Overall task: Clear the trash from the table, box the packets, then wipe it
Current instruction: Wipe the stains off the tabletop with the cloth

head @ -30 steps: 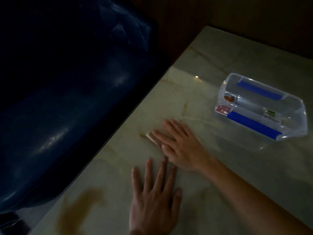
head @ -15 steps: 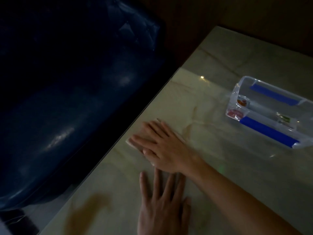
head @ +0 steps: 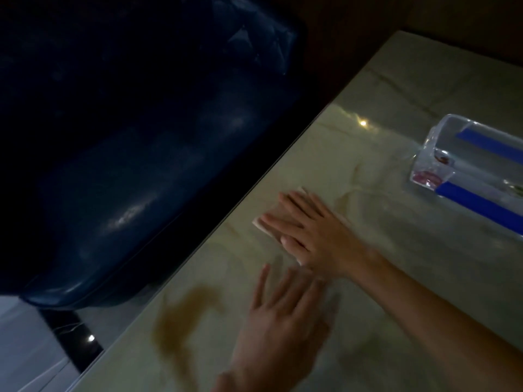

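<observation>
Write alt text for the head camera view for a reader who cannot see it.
In dim light, the right hand presses a pale folded cloth flat on a marbled table, near its left edge. The left hand lies flat beside it. A clear plastic box with blue strips sits to the right; a dark blue seat is left.

1. I see a dim room; the light is low everywhere.
2. A dark blue glossy sofa (head: 135, 171) fills the left, with faint sheen on its cushions.
3. The desk (head: 325, 154) is pale marble with brown veins, and its edge runs diagonally beside the sofa.
4. A small bright glint (head: 362, 123) reflects on the desk top.
5. Behind the desk I make out a dark brown wall (head: 396, 15).
6. Pale floor (head: 25, 349) shows at lower left.
</observation>
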`<action>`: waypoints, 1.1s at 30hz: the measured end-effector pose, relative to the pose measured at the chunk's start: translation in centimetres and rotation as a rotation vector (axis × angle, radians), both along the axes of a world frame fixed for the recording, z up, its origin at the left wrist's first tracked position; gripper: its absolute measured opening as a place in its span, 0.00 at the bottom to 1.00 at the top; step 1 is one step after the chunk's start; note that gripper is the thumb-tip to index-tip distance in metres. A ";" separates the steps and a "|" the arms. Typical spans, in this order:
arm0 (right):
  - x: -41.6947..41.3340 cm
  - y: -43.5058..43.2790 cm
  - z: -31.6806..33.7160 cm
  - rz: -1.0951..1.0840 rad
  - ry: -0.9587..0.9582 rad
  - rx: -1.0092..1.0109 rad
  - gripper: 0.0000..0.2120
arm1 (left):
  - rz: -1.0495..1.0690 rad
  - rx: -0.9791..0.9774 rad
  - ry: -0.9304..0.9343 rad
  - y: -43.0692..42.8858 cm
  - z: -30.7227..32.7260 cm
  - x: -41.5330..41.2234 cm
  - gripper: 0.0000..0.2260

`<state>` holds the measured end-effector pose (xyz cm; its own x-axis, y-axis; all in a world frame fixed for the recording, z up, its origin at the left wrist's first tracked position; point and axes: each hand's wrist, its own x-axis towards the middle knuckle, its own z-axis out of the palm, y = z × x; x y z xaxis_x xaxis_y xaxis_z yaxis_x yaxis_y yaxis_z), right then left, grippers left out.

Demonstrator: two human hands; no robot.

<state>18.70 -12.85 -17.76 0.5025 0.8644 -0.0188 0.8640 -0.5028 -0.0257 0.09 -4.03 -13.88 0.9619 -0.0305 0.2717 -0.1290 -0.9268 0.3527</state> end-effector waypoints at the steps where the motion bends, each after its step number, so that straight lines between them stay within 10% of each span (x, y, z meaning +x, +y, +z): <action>1: -0.4 -1.8 0.1 0.033 0.005 -0.019 0.26 | 0.003 -0.020 -0.036 1.8 0.3 -1.4 0.20; 10: 2.7 -4.1 2.1 -0.641 0.016 -0.108 0.27 | 0.452 0.107 0.488 16.5 -1.5 -18.8 0.36; 29: -20.3 8.2 1.0 0.308 0.079 -0.044 0.28 | 0.490 0.139 0.462 15.3 -4.3 -20.4 0.38; 33: -17.9 4.3 1.5 0.218 0.073 -0.002 0.26 | 0.486 0.119 0.447 15.4 -4.3 -20.5 0.36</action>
<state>0.81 -8.53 -16.26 0.3008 0.9523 -0.0504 0.9481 -0.3044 -0.0916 -20.40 11.34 -18.18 0.8930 0.4295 -0.1341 0.4476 -0.8785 0.1672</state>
